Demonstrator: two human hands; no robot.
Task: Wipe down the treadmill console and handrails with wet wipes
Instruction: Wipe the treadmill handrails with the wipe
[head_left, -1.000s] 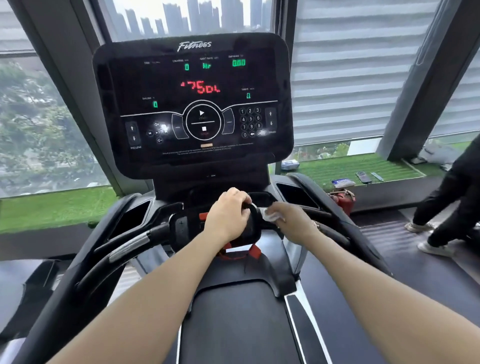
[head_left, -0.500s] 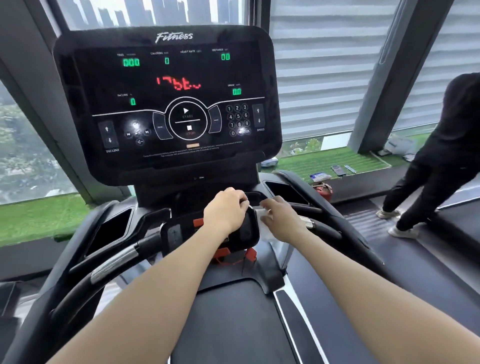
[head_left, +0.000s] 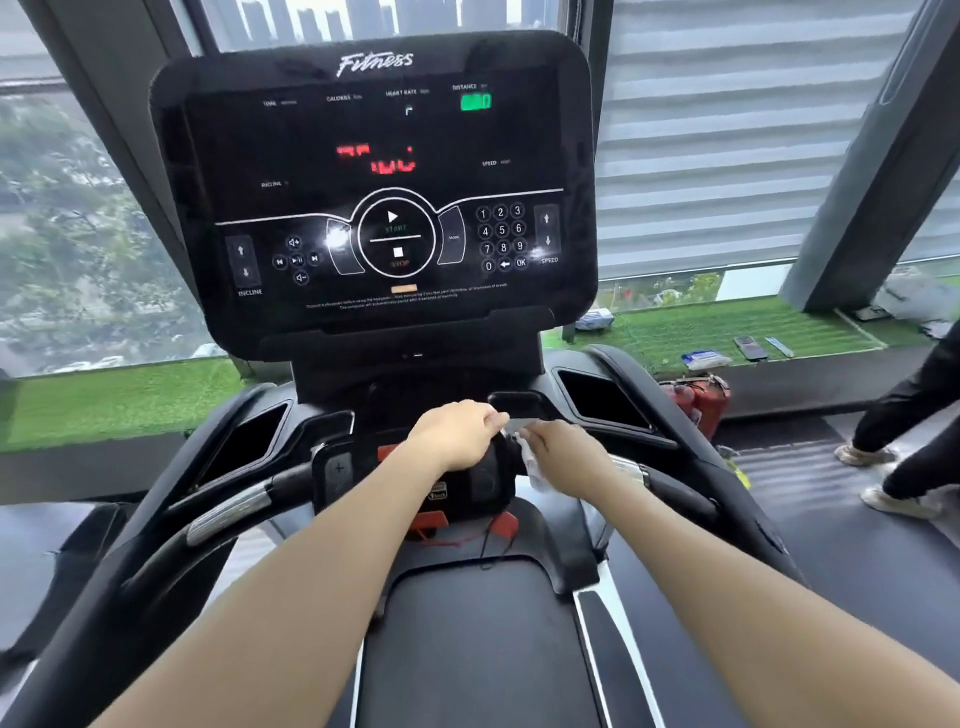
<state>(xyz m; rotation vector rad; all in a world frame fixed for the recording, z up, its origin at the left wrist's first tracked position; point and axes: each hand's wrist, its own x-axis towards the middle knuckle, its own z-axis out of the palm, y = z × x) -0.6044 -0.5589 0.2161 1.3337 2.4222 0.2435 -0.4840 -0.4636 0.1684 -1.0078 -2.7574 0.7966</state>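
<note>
Hands stay at the centre grip: left hand (head_left: 457, 434) remains curled over it, right hand (head_left: 563, 454) now pinches the wet wipe (head_left: 530, 457), which hangs below its fingertips, so console (head_left: 374, 182) and handrails (head_left: 228, 506) probably still await wiping.

Soft overcast daylight enters through the windows (head_left: 93, 208) at upper left and right, leaving the black console (head_left: 374, 187) dark, with small glare spots on its glossy face. Motion blur smears the lit digits. Wide-angle distortion bows the frame edges.
</note>
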